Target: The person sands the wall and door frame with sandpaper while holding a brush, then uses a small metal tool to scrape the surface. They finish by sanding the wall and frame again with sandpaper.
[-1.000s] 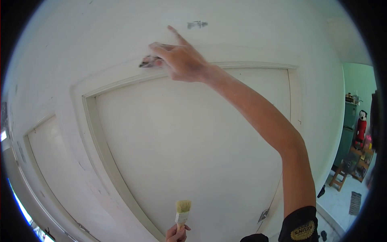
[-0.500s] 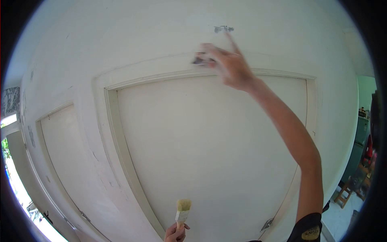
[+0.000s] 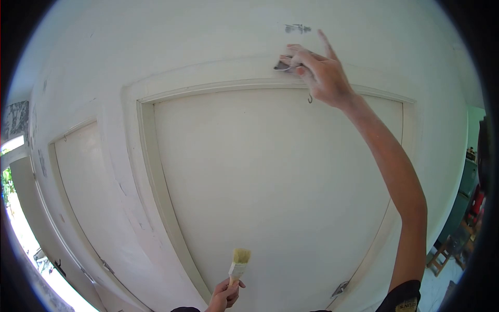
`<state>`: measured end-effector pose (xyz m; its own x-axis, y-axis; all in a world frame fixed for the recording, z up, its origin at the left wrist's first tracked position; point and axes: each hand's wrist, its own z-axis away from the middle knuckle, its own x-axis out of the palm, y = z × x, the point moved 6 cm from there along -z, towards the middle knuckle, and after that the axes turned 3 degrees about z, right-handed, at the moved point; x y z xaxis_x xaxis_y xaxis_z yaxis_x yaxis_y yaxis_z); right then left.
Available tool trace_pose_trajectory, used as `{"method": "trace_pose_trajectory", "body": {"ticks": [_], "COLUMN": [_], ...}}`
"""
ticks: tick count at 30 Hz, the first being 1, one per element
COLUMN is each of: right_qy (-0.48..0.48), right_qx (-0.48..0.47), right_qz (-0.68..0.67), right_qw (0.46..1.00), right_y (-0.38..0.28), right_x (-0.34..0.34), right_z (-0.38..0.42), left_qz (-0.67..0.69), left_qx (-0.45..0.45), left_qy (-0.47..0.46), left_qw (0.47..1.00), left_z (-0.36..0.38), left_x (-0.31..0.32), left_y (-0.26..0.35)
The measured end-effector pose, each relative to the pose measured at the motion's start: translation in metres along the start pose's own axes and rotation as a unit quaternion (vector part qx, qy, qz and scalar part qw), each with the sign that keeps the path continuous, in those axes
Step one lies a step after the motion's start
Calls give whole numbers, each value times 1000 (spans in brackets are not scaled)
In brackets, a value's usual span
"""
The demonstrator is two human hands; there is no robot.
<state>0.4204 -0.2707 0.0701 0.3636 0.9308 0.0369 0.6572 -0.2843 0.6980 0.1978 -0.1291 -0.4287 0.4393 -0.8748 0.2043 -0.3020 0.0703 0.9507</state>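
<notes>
My right hand (image 3: 323, 75) is raised to the white wall (image 3: 208, 47) just above the door frame (image 3: 223, 87). Its fingers press a small dark, flat piece (image 3: 282, 66) against the wall, with one finger stretched upward. White dust coats the fingers. A grey patch (image 3: 298, 28) marks the wall above this hand. Low in the view, my left hand (image 3: 226, 295) is wrapped round the handle of a paintbrush (image 3: 239, 264), whose pale yellow bristles point up, in front of the white door (image 3: 270, 182).
A metal hook (image 3: 310, 98) hangs at the door's top edge. The door handle (image 3: 340, 289) is low on the right. Another door (image 3: 93, 192) and a bright opening (image 3: 26, 234) are on the left. A wooden stool (image 3: 439, 257) stands at the far right.
The right hand and the dark piece appear further right and slightly higher, and the hook now shows. The whole view has shifted a little. The left hand still grips the brush.
</notes>
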Motion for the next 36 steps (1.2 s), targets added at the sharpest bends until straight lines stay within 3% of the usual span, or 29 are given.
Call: {"method": "trace_pose_trajectory", "body": {"ticks": [5, 7, 10, 14, 17, 23, 27, 33, 36], "right_qy": [32, -24, 9, 46, -26, 1, -37, -50, -11], "right_qx": [-36, -39, -38, -67, -54, -64, -57, -37, -60], "right_qz": [-19, -42, 4, 10, -52, 9, -12, 35, 7], "right_qw": [999, 998, 999, 997, 997, 998, 998, 997, 998], "right_y": [-45, -52, -27, -37, -76, -42, -68, -45, -68], "right_x": [40, 42, 29, 32, 60, 32, 51, 28, 53], "right_z": [-55, -66, -40, -37, -80, -57, -77, -59, -75], "left_qz": [-15, -27, -46, 25, 24, 29, 45, 41, 72], "left_qx": [45, 51, 52, 48, 26, 23, 23, 36, 52], "left_qy": [-40, -51, -38, -53, -43, -52, -42, -69, -51], "left_qw": [998, 997, 997, 997, 998, 998, 998, 996, 995], "left_z": [-13, -15, -13, -2, 0, 14, 15, 23, 23], "left_x": [21, 19, 11, 9, 12, -5, -3, -3, 5], "left_y": [-1, -10, -8, 21, 24, 32, 39, 46, 52]}}
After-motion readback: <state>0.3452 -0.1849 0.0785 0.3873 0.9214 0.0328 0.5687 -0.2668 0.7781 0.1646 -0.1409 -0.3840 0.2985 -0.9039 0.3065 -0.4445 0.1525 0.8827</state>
